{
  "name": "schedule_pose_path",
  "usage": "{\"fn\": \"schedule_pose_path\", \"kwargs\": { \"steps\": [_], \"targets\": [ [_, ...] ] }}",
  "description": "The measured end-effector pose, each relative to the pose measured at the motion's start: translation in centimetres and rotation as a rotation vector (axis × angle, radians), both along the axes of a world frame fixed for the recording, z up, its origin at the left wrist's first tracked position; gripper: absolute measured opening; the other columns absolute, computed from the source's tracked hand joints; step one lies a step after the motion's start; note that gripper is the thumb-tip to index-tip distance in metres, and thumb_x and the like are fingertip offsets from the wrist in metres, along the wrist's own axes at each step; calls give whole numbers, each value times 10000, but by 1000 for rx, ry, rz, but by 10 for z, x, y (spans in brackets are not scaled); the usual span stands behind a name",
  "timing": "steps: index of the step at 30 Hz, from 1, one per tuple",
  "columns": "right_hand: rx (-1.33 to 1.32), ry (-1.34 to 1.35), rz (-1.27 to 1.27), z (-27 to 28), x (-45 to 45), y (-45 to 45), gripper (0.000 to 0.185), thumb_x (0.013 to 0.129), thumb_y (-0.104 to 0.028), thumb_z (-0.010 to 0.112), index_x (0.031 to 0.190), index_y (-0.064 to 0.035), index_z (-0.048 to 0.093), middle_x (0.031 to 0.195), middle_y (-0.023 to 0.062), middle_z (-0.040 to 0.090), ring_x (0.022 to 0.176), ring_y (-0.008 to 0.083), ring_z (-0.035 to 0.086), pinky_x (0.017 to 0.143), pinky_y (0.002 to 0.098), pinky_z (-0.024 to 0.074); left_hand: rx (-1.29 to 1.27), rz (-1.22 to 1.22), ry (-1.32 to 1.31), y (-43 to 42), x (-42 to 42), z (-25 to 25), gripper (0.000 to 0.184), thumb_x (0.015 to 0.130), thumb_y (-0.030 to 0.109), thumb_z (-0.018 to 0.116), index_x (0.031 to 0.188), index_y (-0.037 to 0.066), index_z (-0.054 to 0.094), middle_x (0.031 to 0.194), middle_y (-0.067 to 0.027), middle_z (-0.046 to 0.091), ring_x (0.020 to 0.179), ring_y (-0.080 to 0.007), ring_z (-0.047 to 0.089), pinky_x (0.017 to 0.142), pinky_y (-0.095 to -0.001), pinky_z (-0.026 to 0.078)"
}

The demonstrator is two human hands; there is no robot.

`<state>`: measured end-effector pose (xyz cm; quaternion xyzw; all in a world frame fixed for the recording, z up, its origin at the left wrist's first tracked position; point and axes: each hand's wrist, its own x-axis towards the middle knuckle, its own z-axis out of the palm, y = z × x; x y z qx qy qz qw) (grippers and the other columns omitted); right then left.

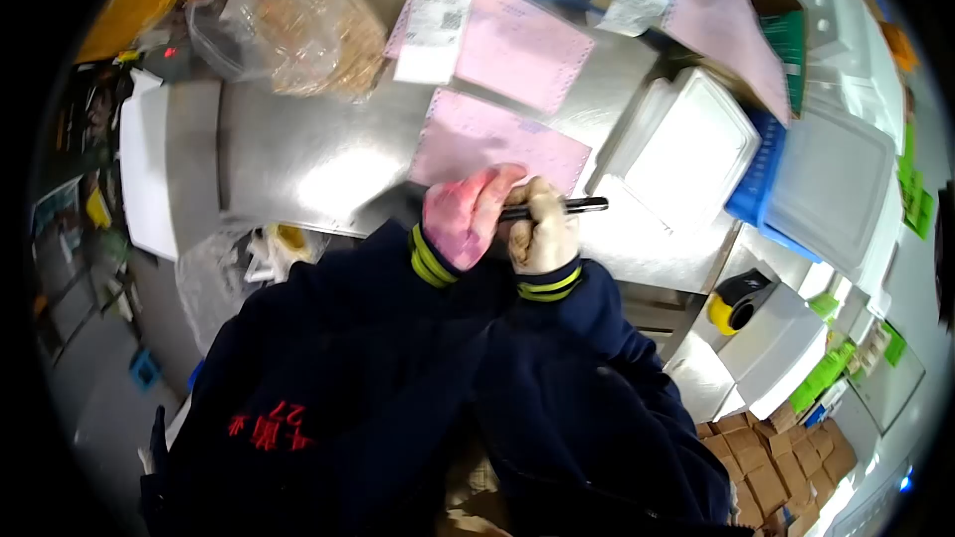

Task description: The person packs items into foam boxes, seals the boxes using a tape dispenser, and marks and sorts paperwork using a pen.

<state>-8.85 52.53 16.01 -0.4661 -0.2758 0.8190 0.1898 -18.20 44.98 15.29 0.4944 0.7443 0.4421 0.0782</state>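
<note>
Just in front of my body, both gloved hands come together over the near edge of a pink printed sheet (497,144). A black pen (587,205) lies crosswise in my right hand (542,229), whose fingers curl around its middle. My left hand (466,214), in a pink-stained glove, closes at the pen's left end; its fingertips partly hide that end. Beyond these lie a second pink sheet (527,45) and a white label with a printed code (436,25), which overlaps it.
The sheets lie on a metal table (288,149). A clear plastic bag (308,30) sits at the back left. White lidded containers (691,144) and a blue basket (761,164) stand on the right, with a tape dispenser (738,303) nearer me. Cardboard boxes (781,467) are stacked lower right.
</note>
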Motion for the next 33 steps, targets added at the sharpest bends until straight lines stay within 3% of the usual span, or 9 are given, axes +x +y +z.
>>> {"fn": "schedule_pose_path", "kwargs": {
  "steps": [1,4,9,12,13,18,19,23,33],
  "targets": [
    [-4,93,10,-3,4,1,248,902,-191,457,763,-7,548,610,55,539,339,72,368,302,195,279,119,63,330,2,2,-13,241,780,46,539,1016,37,586,909,-118,617,693,-224,614,574,-295,484],
    [-4,202,-35,-12,8,0,220,895,-181,465,764,-20,538,574,30,510,329,70,367,295,187,284,236,-108,-111,13,-6,-8,192,800,109,569,979,53,607,738,-83,630,565,-217,580,540,-317,455],
    [161,-84,174,19,-5,59,212,881,-197,513,749,-33,541,529,26,500,348,90,429,297,219,307,43,-251,71,40,-23,-27,355,830,175,557,1144,11,526,855,-118,613,658,-230,563,645,-305,452],
    [1022,-299,218,13,2,150,258,889,-276,511,799,-48,591,589,36,558,425,89,466,389,217,357,28,-34,-517,44,-33,-8,459,819,122,573,1235,-9,429,841,-91,550,799,-176,540,740,-292,446],
    [652,-221,-108,49,-13,179,250,889,-292,505,865,-61,595,620,42,569,482,87,495,457,203,392,-116,82,-427,39,-41,-17,495,791,110,625,1230,-11,431,918,-119,546,848,-208,558,770,-304,454],
    [296,262,-22,45,16,334,335,853,-334,541,946,-12,547,854,91,596,657,124,551,466,220,425,-516,357,-219,-17,-67,-83,652,712,238,720,1236,0,414,1111,-164,491,1005,-270,539,842,-361,446],
    [312,186,-175,51,7,312,340,860,-332,540,1000,-22,535,905,104,600,657,125,553,467,201,424,-534,411,-257,-20,-65,-81,700,682,288,732,1238,3,415,1121,-172,483,1051,-287,506,882,-365,420],
    [373,129,273,19,9,211,392,885,-277,520,1122,33,482,952,141,602,609,128,563,489,180,447,-700,391,-179,-9,-62,-93,676,687,263,714,1237,35,393,1099,-184,489,1048,-349,474,915,-397,392],
    [22,-275,651,-49,21,51,415,900,-223,497,1204,52,435,859,108,611,567,98,560,455,172,443,-640,261,-526,-6,-73,-107,299,755,209,636,955,-7,581,886,-133,635,856,-234,601,779,-302,448]
  ]
}}
